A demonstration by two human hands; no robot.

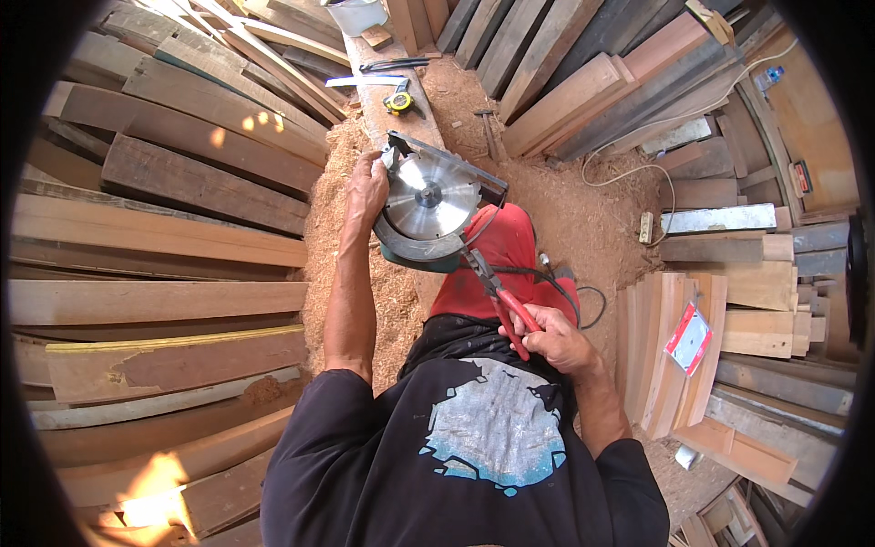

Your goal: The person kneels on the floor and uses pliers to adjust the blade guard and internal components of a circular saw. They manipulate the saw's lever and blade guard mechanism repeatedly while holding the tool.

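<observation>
The circular saw (428, 187) lies tipped on its side above the person's red-covered knee (501, 242), its round blade (447, 210) facing up. The left hand (367, 187) is at the saw's far left corner, just beside the blade's edge. Its fingers are bent close in around that corner, with the thumb side toward the blade; their undersides are hidden, so how much of the saw they wrap cannot be told.

The right hand (558, 340) holds a pair of pliers (504, 305), fingers curled around the red handles, which stand slightly apart. The pliers slant up and left from the fist, so their metal head is at the saw's near right edge, well apart from the fingers of both hands. Whether the head touches the saw or grips anything is too small to tell.

Beyond the saw, a narrow wooden worktop (378, 108) carries a yellow-and-black tape measure (399, 102) and a dark slender tool (392, 65). A hammer (488, 135) rests to the right, on ground covered in sawdust (351, 305). Stacked boards (164, 219) line the left side.
</observation>
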